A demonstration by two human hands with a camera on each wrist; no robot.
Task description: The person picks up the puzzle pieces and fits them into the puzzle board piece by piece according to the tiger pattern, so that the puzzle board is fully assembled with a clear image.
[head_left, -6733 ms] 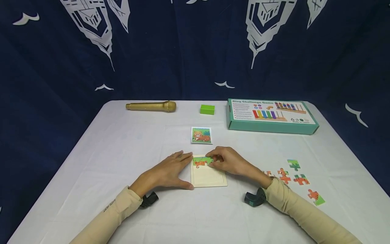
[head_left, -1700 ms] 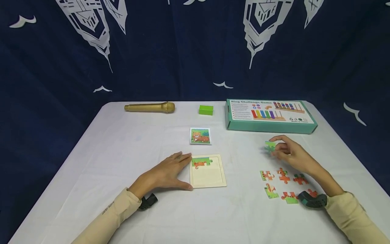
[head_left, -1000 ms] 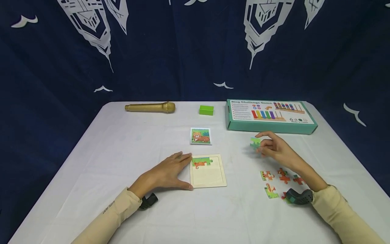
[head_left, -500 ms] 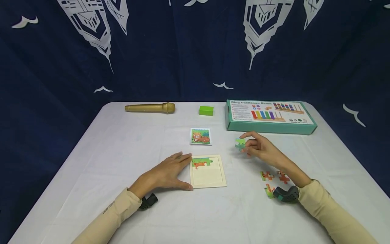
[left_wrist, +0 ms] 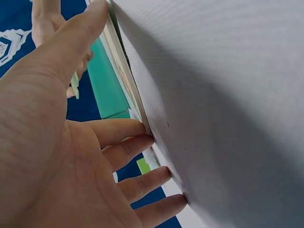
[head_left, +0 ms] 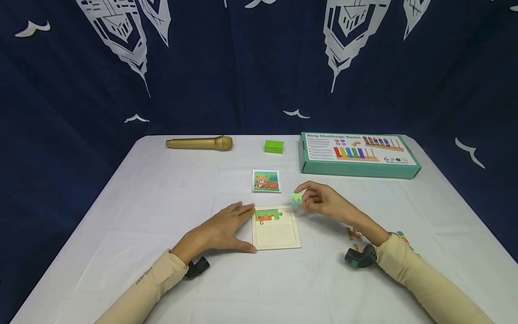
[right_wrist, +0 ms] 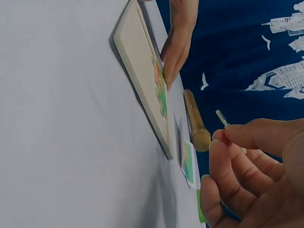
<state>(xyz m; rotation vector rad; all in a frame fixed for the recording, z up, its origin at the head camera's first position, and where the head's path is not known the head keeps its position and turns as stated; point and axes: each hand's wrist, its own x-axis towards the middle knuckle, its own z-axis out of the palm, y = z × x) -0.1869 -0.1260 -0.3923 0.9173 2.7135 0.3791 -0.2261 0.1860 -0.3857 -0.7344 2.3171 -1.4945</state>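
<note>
Lying near the far edge of the bench (head_left: 263, 288), a gold microphone (head_left: 199, 143) is seen at the left. Nearer, the left hand (head_left: 216, 229) is laid against the left side of a wooden board (head_left: 277, 237); its grip is spread wide, with nothing clasped, and the board's edge is touched by fingertips and thumb. In the board's upper left corner a joined strip of puzzle (head_left: 267, 215) is set, printed in green and orange. Behind the board a tiger picture card (head_left: 266, 181) is placed, with a light-green block (head_left: 274, 146) set farther back. By the right hand (head_left: 325, 202) a green puzzle piece (head_left: 295, 199) is pinched between thumb and fingertips; this grip is closed to the thickness of the piece. The piece is tilted by the board's upper right corner and seems to be apart from it, though it is blurred and partly covered by fingers. Farther right, loose pieces (head_left: 354, 233) are half hidden by the right forearm (head_left: 366, 226), so their number cannot be told. Behind these, well apart, a green game box (head_left: 360, 154) marked "Ring Challenge Game" is laid flat. The whole is backed by a dark blue curtain (head_left: 243, 67) printed in white.
</note>
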